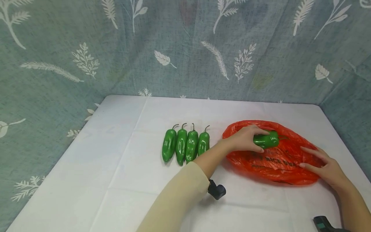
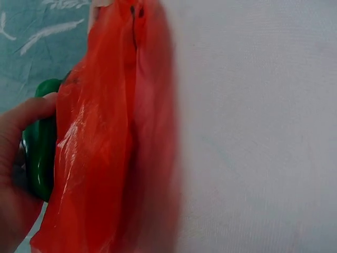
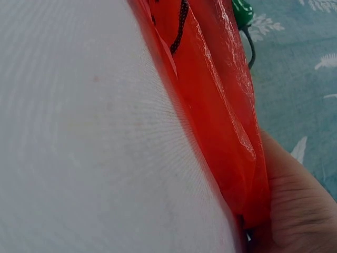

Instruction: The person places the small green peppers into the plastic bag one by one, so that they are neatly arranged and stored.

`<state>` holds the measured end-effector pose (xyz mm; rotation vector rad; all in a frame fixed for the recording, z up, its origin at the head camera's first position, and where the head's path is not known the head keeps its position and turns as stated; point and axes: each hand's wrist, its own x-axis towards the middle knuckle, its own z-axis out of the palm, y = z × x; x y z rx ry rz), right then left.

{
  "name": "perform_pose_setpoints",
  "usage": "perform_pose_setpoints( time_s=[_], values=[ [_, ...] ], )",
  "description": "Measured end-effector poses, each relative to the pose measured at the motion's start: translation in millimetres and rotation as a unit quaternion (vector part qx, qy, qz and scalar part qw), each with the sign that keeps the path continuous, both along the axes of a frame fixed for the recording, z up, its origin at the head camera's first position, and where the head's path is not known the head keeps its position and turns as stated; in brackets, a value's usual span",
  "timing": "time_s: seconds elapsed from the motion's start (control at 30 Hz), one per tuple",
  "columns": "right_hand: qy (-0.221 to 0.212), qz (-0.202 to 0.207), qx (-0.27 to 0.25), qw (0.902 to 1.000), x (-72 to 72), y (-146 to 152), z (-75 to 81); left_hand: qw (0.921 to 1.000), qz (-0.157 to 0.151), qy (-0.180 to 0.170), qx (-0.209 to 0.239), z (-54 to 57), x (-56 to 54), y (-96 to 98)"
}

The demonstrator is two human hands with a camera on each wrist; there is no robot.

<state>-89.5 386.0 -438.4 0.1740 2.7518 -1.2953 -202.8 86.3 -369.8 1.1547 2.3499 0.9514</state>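
Note:
My left hand (image 1: pixel 246 139) grips a glossy green chili pepper (image 1: pixel 267 140) by its body, the stem pointing right. The pepper is above a red plastic bag (image 1: pixel 246 161) with dark printing, which lies spread on the table. In the left wrist view, my thumb lies across the pepper (image 2: pixel 39 147) just behind the bag (image 2: pixel 100 158). At the bag's right end my right hand (image 1: pixel 327 164) rests with thumb and fingers spread on the plastic. The right wrist view shows the thumb side of that hand (image 3: pixel 295 205) against the bag's edge, its fingertips hidden.
Several more green chili peppers (image 1: pixel 181 146) lie side by side in a row left of the bag, stems away from me. My left forearm partly covers the rightmost ones. A white cloth (image 1: pixel 130 180) covers the table; a leaf-patterned curtain (image 1: pixel 185 51) hangs behind it.

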Motion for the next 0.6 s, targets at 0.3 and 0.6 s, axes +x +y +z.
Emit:
perform_pose_setpoints(
  time_s=[0.3, 0.6],
  values=[
    [0.012, -0.001, -0.011, 0.9999, -0.5, 0.2, -1.2, 0.9993, 0.035, -0.014, -0.003, -17.5, 1.4, 13.6],
    [0.007, -0.002, -0.011, 0.9999, 0.7, 1.0, -0.7, 0.9977, 0.058, 0.028, -0.023, -25.3, 5.5, 23.0]
  ],
)
